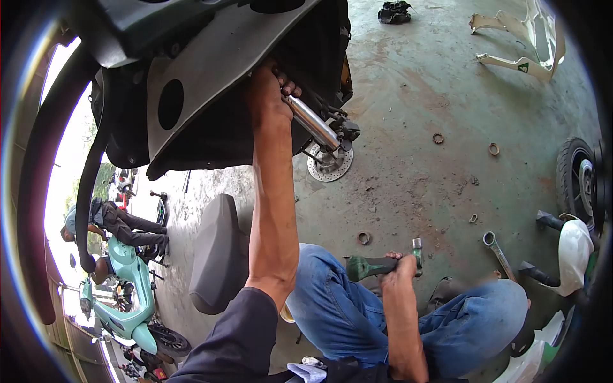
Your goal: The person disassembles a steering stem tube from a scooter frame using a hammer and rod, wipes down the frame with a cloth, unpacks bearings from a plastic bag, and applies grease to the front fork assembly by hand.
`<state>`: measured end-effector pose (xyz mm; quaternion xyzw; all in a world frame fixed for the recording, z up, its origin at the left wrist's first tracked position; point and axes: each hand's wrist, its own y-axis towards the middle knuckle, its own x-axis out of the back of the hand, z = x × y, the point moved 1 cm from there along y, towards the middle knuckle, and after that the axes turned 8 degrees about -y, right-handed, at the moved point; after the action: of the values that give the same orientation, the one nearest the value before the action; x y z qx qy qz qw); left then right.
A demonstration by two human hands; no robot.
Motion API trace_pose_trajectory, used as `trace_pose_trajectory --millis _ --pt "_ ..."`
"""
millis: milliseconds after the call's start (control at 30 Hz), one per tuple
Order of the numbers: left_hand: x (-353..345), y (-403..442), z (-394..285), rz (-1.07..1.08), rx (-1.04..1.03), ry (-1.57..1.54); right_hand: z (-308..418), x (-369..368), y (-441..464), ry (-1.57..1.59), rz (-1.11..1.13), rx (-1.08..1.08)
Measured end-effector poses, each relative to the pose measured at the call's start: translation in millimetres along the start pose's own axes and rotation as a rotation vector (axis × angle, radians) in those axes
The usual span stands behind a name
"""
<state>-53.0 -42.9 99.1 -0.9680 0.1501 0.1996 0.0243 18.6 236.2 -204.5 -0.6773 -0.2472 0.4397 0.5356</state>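
My left hand (pixel 271 92) reaches up under the dark front bodywork (pixel 204 70) of a scooter. Its fingers curl around the upper part of a shiny silver fork tube (pixel 314 121); part of the hand is in shadow. Below the tube sit a brake caliper (pixel 348 131) and a perforated brake disc (pixel 338 173). Low by my knees, my right hand (pixel 401 271) is closed around a hammer (pixel 367 268). This hammer has a thick green and black grip, and the silver end of its head points away from me.
A ring spanner (pixel 499 254), a notched ring (pixel 438 138) and other metal rings lie on the dirty floor. White body panels (pixel 543 60) and a wheel (pixel 576 182) are at the right. Leftward are a dark seat (pixel 216 255), a mint-green scooter (pixel 131 300) and another person (pixel 121 220).
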Motion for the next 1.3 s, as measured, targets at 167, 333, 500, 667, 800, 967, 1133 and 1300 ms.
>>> trace_pose_trajectory --millis 167,333,500,667,800,967,1133,1300 --pt "1.4 3.3 -3.5 0.029 0.029 0.029 12.7 -100.6 -179.2 -0.501 0.759 -0.263" --pt "6.9 1.7 3.2 0.012 -0.01 0.023 37.3 -26.9 -80.0 -0.136 0.467 -0.216" --pt "-1.6 0.6 -2.4 0.013 -0.022 0.033 12.3 -25.4 -60.5 0.141 -0.011 0.031" --pt "2.2 10.3 1.1 0.054 -0.022 0.059 6.4 -59.1 -145.7 -0.238 0.565 -0.279" --pt "3.0 7.1 1.3 0.076 -0.019 0.03 12.1 -36.1 -116.0 -0.236 0.455 -0.295" --pt "-0.7 6.4 -4.6 0.065 -0.028 0.057 -7.8 -34.1 -74.1 0.248 -0.027 -0.053" --pt "-0.3 8.1 3.3 0.077 -0.024 0.092 -5.6 -94.9 -180.4 -0.481 0.868 -0.566" --pt "4.2 -1.1 1.7 0.072 -0.044 0.078 -28.0 -60.0 -159.8 -0.505 0.603 -0.288"
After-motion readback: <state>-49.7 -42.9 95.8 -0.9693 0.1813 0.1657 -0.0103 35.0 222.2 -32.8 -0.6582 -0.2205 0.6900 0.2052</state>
